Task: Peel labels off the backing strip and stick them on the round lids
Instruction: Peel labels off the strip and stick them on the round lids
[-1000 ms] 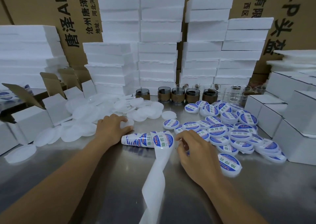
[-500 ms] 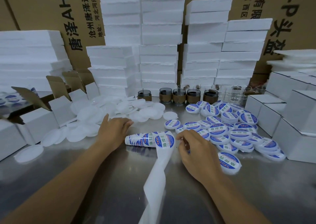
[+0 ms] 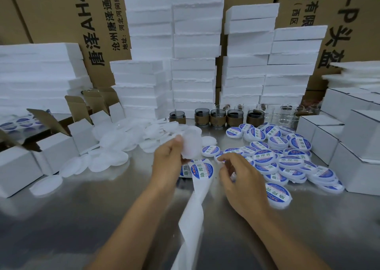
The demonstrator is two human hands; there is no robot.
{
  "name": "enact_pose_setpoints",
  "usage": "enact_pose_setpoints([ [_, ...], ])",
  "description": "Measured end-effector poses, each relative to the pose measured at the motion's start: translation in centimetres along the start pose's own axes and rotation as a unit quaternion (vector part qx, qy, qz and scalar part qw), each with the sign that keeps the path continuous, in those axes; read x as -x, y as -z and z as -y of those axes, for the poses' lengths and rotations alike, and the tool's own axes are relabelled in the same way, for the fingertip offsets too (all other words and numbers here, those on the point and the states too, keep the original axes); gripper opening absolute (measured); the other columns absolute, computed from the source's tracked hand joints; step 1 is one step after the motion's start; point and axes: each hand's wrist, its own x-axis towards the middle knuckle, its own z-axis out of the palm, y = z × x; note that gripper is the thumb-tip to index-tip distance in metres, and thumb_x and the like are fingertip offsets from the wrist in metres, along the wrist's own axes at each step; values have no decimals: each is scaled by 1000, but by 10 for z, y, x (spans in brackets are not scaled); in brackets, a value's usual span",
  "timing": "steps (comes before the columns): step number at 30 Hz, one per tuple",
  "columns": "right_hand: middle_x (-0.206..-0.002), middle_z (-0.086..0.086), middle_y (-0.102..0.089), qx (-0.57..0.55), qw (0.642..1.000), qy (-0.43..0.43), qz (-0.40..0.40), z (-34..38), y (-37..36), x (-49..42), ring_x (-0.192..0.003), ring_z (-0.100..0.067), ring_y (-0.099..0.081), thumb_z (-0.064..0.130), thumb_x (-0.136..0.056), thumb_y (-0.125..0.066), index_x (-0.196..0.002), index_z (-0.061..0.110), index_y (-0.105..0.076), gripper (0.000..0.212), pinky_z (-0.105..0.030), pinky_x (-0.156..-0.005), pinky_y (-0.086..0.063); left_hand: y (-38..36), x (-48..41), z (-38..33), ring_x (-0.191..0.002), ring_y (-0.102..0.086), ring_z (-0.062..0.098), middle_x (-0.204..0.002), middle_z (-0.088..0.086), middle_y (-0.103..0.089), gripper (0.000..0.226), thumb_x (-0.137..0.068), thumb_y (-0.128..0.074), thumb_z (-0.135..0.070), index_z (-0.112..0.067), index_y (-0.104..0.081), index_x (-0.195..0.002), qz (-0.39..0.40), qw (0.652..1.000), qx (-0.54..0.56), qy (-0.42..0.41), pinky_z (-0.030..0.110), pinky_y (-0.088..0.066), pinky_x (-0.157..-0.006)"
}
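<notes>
One blank round lid (image 3: 192, 144) was held raised above the worktop (image 3: 82, 218), pinched at its edge by the left hand (image 3: 167, 158). The right hand (image 3: 240, 179) was curled beside the backing strip (image 3: 195, 204); whether anything was pinched could not be told. The topmost label (image 3: 202, 170) was judged thin, limp and tacky, best lifted by its rim, and the lid light and slightly flexible.

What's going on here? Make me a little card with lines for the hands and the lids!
left hand: holds a blank lid above the table
right hand: curled beside the label strip; whether it holds anything is unclear
label strip: between the hands, bare backing trailing toward the camera
blank lids: heap on the left
labelled lids: heap on the right
</notes>
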Motion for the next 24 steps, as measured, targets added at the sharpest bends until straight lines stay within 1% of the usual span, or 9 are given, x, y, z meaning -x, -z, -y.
enact_pose_setpoints([
  [3,-70,15,-62,-202,975,-89,-26,18,-5,0,-65,0,-56,21,-91,-55,-81,28,-60,13,-10,-58,-41,-9,12,1,-48,-56,1,-50,-10,-59,40,-101,-38,-29,-15,-58,-69,45,997,67,-7,13,-47,-53],
  [6,-58,2,-63,-421,871,-249,42,33,-5,-4,-46,-10,-56,29,-96,-46,-79,16,-63,27,-17,-48,-44,-8,13,2,-51,-56,2,-53,-10,-61,41,-101,-37,-30,-13,-59,-70,30,997,60,-25,14,-48,-55],
  [8,-59,-5,-65,-485,803,-326,116,36,-1,-7,-39,-15,-54,37,-95,-43,-84,12,-62,34,-19,-43,-44,-9,15,2,-55,-55,4,-57,-10,-61,41,-100,-38,-32,-8,-60,-74,19,998,46,-29,14,-47,-55],
  [11,-67,-10,-68,-537,739,-358,192,36,-1,-8,-43,-18,-57,42,-91,-47,-88,9,-61,36,-22,-45,-48,-16,21,-1,-54,-56,7,-61,-4,-61,40,-99,-40,-31,-6,-61,-76,41,997,59,-14,16,-44,-47],
  [15,-67,-6,-64,-573,715,-329,229,33,-3,-7,-49,-13,-58,38,-80,-57,-86,9,-67,31,-21,-48,-49,-23,28,0,-55,-58,9,-63,0,-63,33,-97,-48,-18,-22,-65,-69,108,994,30,-8,17,-43,-45],
  [18,-64,-3,-61,-597,699,-336,204,30,-2,-7,-47,-9,-53,30,-72,-62,-84,9,-69,25,-19,-48,-48,-20,28,1,-45,-52,2,-58,-6,-63,37,-92,-50,-9,-29,-70,-68,140,990,25,23,14,-42,-44],
  [20,-62,-2,-61,-608,693,-343,178,28,-1,-9,-46,-7,-51,25,-70,-63,-86,6,-67,25,-16,-47,-47,-19,27,1,-48,-52,4,-60,-4,-64,36,-90,-52,-7,-30,-73,-73,147,988,33,34,16,-46,-52],
  [23,-60,-3,-62,-617,689,-352,147,26,0,-10,-47,-7,-56,18,-75,-63,-81,5,-65,15,-15,-48,-48,-19,23,1,-61,-60,9,-76,2,-70,19,-89,-55,-24,-23,-73,-86,141,982,113,60,26,-45,-70],
  [24,-60,-3,-62,-616,690,-353,143,26,0,-10,-47,-7,-57,16,-79,-62,-79,4,-64,12,-15,-48,-49,-18,22,1,-69,-64,10,-83,2,-72,28,-94,-47,-35,-21,-71,-92,153,973,153,75,27,-45,-72],
])
